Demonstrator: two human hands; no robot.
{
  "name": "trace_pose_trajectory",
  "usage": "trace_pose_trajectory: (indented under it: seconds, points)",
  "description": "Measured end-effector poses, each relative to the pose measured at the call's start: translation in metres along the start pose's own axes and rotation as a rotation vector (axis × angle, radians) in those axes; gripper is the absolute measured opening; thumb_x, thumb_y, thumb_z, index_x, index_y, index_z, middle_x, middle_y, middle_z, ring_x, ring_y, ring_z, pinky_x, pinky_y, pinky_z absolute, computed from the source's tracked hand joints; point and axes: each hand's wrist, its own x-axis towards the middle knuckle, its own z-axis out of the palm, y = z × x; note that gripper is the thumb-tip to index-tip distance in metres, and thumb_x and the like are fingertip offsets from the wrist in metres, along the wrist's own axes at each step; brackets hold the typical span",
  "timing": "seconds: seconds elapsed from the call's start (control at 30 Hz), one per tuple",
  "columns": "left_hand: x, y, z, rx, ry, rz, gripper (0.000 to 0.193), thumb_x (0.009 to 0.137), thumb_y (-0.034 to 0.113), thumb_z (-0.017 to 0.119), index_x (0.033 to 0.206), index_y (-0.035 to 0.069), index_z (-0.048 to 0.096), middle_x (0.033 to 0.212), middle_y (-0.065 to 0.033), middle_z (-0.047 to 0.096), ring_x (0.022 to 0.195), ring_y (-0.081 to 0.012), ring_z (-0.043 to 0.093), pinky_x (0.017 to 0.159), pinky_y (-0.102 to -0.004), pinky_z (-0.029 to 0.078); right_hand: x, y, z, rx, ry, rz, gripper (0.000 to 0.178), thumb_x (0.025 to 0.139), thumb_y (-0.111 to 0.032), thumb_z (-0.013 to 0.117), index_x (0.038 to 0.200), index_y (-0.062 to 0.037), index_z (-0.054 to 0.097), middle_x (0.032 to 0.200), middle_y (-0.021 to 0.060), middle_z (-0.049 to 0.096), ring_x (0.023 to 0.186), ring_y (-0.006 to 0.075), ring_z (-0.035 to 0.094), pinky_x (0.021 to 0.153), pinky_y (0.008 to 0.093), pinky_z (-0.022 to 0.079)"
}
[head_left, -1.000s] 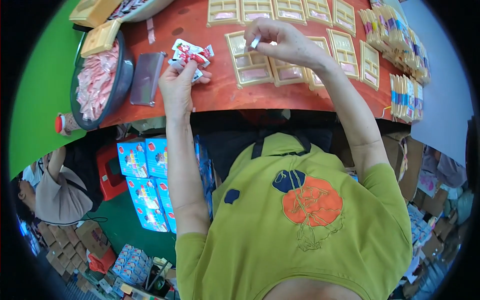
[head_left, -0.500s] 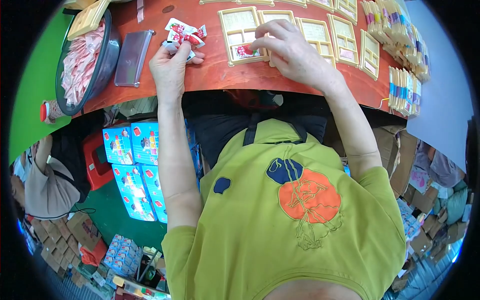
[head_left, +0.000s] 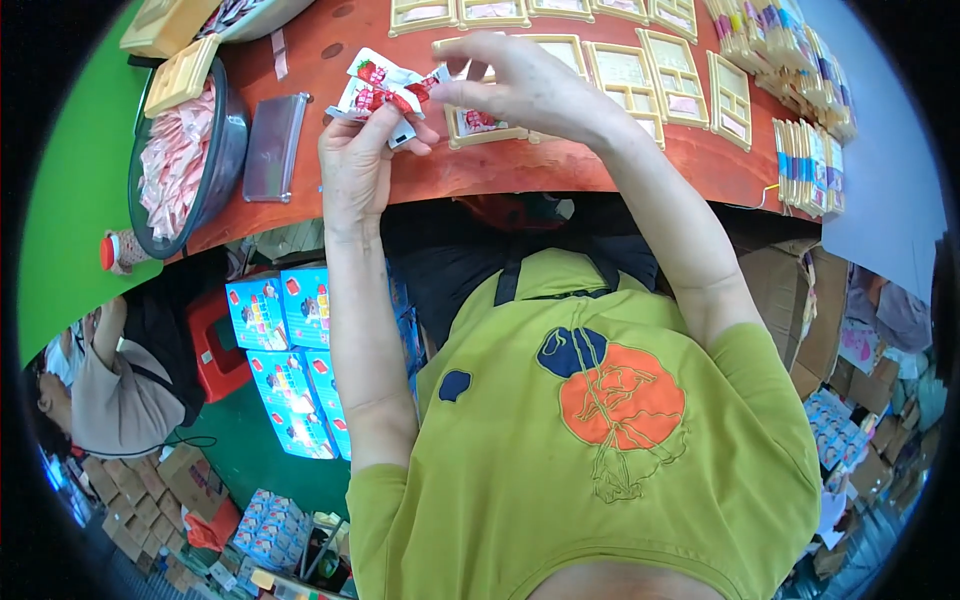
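Several small white-and-red sachets with strawberry pictures [head_left: 372,88] are fanned out in my left hand [head_left: 358,165], pinched between thumb and fingers above the red table. My right hand [head_left: 540,88] is beside them, its thumb and fingers apart; the thumb tip is at the edge of the sachets, and whether it touches them I cannot tell. Below my right hand lies a cream compartment tray [head_left: 490,140], partly covered by it. One strawberry sachet [head_left: 480,121] rests in a compartment of that tray.
More cream trays [head_left: 668,75] stand in rows, some with pink sachets. Banded stacks of cream pieces [head_left: 808,165] line the right edge. On the left are a dark basin [head_left: 215,190] of pink sachets and a clear plastic case [head_left: 275,150]. Blue boxes [head_left: 290,390] are stacked below the table.
My right hand has moved left from the tray to the sachets in my left hand, leaving the strawberry sachet in its compartment. The view has shifted slightly.
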Motion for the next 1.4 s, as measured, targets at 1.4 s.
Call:
trace_pose_trajectory:
  seconds: [1.4]
  points:
    - [0.02, -0.021, 0.099, 0.091, -0.189, -0.285, 0.012, 0.092, 0.007, 0.065, 0.094, -0.005, 0.068, 0.083, -0.012, 0.071, 0.063, -0.0162, 0.068, 0.052, -0.0243, 0.055, -0.084, 0.027, -0.093, 0.355, 0.297, 0.326, 0.03, 0.093, -0.025, 0.067, 0.112, -0.0003, 0.068, 0.098, 0.006, 0.072, 0.096, 0.0115, 0.066, 0.084, 0.0277, 0.052]
